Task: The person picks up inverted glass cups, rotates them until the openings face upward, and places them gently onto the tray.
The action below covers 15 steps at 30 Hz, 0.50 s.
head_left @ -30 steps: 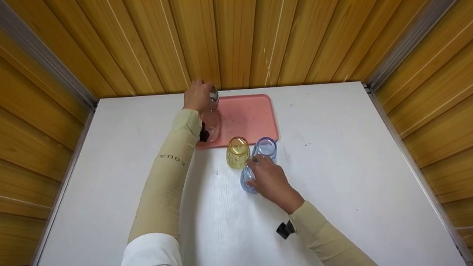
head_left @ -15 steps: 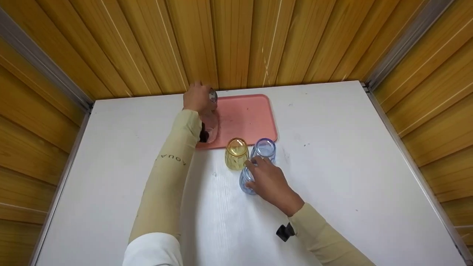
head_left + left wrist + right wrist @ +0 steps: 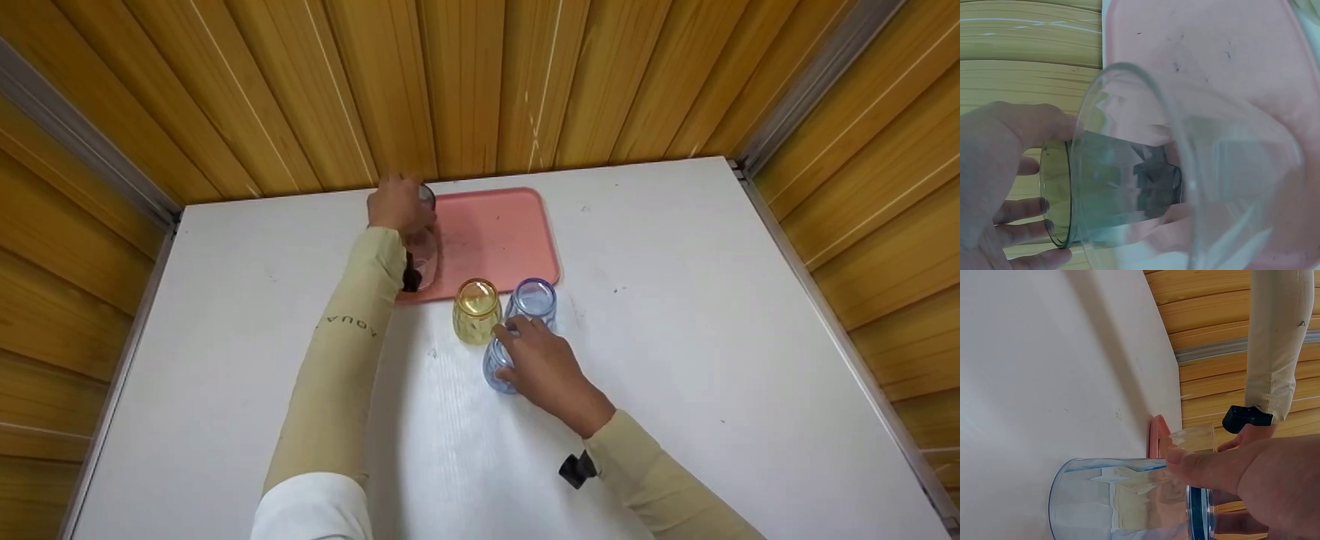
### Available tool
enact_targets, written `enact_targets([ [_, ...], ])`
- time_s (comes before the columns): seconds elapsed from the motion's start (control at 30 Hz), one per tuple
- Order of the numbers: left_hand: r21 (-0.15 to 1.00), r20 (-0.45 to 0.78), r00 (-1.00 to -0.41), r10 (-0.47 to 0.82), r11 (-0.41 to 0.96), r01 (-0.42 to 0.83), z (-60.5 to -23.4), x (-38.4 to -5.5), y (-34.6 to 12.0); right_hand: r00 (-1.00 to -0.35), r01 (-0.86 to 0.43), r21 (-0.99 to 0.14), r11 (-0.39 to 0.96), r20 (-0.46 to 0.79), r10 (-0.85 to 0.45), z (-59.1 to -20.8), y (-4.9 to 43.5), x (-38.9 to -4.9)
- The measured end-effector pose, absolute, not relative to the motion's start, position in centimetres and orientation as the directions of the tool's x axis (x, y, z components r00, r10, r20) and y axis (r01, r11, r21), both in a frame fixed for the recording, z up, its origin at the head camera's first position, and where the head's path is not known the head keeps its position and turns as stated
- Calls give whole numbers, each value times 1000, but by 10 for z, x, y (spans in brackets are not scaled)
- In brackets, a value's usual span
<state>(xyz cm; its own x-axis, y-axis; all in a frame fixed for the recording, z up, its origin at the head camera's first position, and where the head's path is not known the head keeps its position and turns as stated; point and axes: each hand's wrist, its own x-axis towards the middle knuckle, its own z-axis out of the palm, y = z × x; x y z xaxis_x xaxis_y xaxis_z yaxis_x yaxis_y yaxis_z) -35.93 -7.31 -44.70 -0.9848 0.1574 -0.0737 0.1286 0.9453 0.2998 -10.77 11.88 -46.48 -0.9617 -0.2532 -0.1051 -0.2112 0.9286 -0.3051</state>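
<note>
The left grip [image 3: 399, 206] pinches a smoky glass [image 3: 1057, 194] at the far left of the pink tray [image 3: 502, 240], beyond a clear vessel [image 3: 425, 259], while the right grip [image 3: 546, 371] holds a pale-blue glass [image 3: 493, 366] on the tabletop [image 3: 690, 337] beside a yellow glass [image 3: 477, 319].

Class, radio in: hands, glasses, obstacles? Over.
Left hand grips smoky glass. Right hand holds front blue glass. Yellow glass, other blue glass close beside. Clear vessel near left hand.

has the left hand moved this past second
Yes, slightly: in the head view the left hand sits lower against the back edge of the white table. Whether it sank or came nearer, I cannot tell.
</note>
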Motion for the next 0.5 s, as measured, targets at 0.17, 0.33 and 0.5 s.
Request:
enact_targets([
  [0.17, 302, -88, -987, 138, 947, 105, -446, -358, -77, -958, -219, -306, 926, -114, -265, -462, 118, -108],
  [0.33, 296, -91, -986, 140, 949, 107, -443, -357, -80, -954, -233, -292, 927, -117, -277, -462, 118, -111],
  [0.5, 296, -97, -987, 132, 950, 98, -443, -355, -83, -950, -240, -288, 927, -128, -286, -462, 118, -113],
])
